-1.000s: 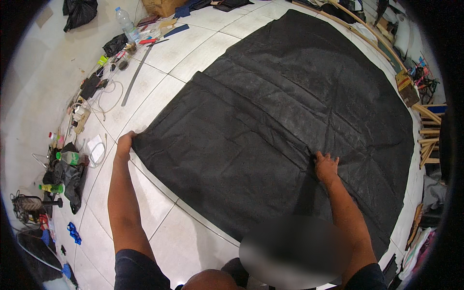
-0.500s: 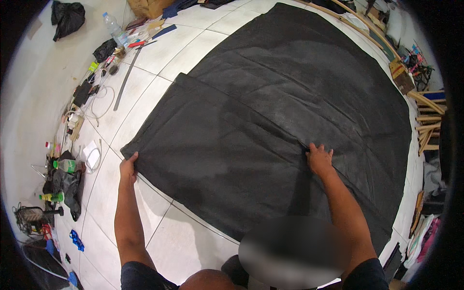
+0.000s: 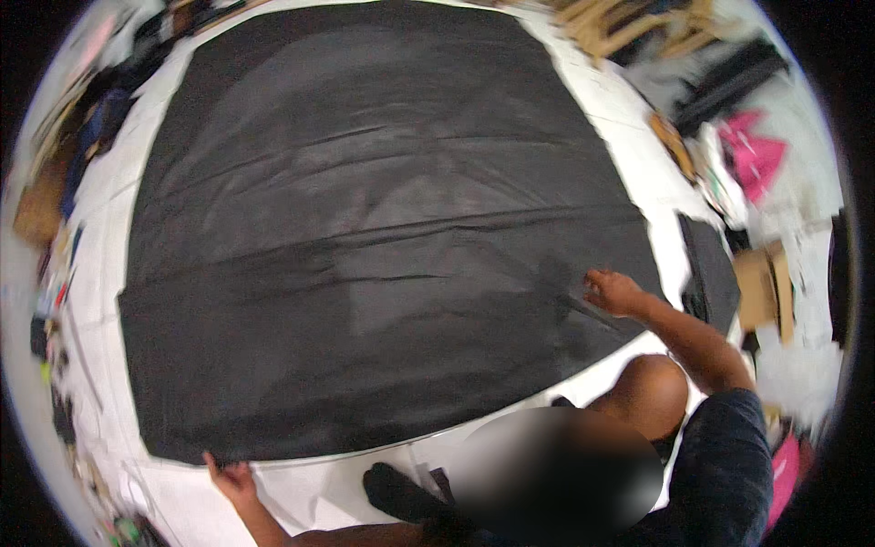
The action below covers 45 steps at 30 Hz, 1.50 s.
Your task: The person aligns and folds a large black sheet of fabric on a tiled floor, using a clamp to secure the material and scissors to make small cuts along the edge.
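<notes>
A large sheet of black cloth (image 3: pixel 383 365) lies spread over the white tiled floor, with a long fold running across it and smaller creases. My left hand (image 3: pixel 235 480) is at the sheet's near left corner, fingers apart, one fingertip at the cloth's edge; whether it presses on it I cannot tell. Over the right part of the sheet is my right hand (image 3: pixel 615 294), its fingers loosely bent and apart, holding nothing. A shadow falls on the cloth beside it.
A folded black piece (image 3: pixel 709 269) and a cardboard box (image 3: pixel 764 287) are at the right. Pink and white bags (image 3: pixel 752 155) lie farther back, near wooden poles (image 3: pixel 638 23). Blurred clutter lines the left wall. My bent knee (image 3: pixel 647 392) and dark-covered foot (image 3: pixel 401 492) are by the near edge.
My view has turned to the right. My left hand has loosened its grip on the cloth corner, and my right hand has let go of the fold. The cloth lies flatter.
</notes>
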Available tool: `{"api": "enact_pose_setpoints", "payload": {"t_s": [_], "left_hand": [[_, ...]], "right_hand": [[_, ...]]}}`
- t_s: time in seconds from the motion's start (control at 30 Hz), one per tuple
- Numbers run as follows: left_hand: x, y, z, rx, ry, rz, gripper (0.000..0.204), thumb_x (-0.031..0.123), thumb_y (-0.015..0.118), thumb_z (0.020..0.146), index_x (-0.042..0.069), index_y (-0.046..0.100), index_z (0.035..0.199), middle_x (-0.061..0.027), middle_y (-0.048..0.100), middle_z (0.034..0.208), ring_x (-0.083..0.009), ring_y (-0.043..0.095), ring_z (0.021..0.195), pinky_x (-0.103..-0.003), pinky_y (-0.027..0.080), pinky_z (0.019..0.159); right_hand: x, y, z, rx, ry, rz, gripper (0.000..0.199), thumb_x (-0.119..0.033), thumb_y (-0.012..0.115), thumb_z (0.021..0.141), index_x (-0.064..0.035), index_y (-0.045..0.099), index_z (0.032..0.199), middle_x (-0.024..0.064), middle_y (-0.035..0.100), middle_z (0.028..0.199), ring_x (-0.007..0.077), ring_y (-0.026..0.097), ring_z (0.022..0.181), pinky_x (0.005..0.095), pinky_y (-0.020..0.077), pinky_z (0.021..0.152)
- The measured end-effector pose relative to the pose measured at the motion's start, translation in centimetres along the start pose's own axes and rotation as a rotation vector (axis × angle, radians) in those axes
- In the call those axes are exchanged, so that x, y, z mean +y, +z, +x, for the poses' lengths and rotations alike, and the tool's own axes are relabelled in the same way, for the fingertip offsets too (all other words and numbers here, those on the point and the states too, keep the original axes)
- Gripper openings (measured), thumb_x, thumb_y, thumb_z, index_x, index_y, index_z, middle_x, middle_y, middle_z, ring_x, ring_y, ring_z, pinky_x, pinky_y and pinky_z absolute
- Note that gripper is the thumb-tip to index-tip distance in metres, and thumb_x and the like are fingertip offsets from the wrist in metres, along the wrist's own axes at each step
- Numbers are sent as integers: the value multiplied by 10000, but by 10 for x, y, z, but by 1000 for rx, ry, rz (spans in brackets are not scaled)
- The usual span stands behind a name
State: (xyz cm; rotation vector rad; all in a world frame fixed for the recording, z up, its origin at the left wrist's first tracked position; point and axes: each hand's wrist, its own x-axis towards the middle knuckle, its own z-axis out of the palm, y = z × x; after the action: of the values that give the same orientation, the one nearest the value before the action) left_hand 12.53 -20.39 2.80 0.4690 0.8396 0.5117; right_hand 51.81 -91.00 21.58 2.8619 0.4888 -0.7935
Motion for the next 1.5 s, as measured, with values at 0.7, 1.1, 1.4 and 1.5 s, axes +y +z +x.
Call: {"api": "enact_pose_setpoints", "payload": {"t_s": [0.7,1.1,1.4,1.5], "left_hand": [[-24,112,46,114,111,480,438,119,481,866,-74,479,1260,-196,562,1197,-294,538,1076,-408,445,938],[182,155,37,-225,549,670,497,261,537,851,-49,508,1239,-191,575,1200,-340,547,1097,-462,435,968],[22,45,42,-258,231,479,820,476,711,734,21,374,1328,-209,428,1333,-312,436,1198,-453,321,1048],[-1,44,17,-12,246,463,804,465,718,711,32,398,1308,-213,430,1309,-310,444,1171,-466,346,1022]], "right_hand": [[165,226,-75,981,586,2514,272,-156,559,855,-16,548,1088,130,626,1058,293,585,981,426,446,942],[201,-27,-71,1084,246,2191,222,-142,617,824,1,585,991,109,632,942,273,599,886,395,460,883],[205,213,-33,1038,846,2321,435,-149,624,819,67,504,1176,223,550,1226,354,544,1107,443,381,1038],[192,233,-61,1021,827,2368,463,-146,595,835,87,472,1215,226,522,1263,350,537,1120,430,367,1051]]}}
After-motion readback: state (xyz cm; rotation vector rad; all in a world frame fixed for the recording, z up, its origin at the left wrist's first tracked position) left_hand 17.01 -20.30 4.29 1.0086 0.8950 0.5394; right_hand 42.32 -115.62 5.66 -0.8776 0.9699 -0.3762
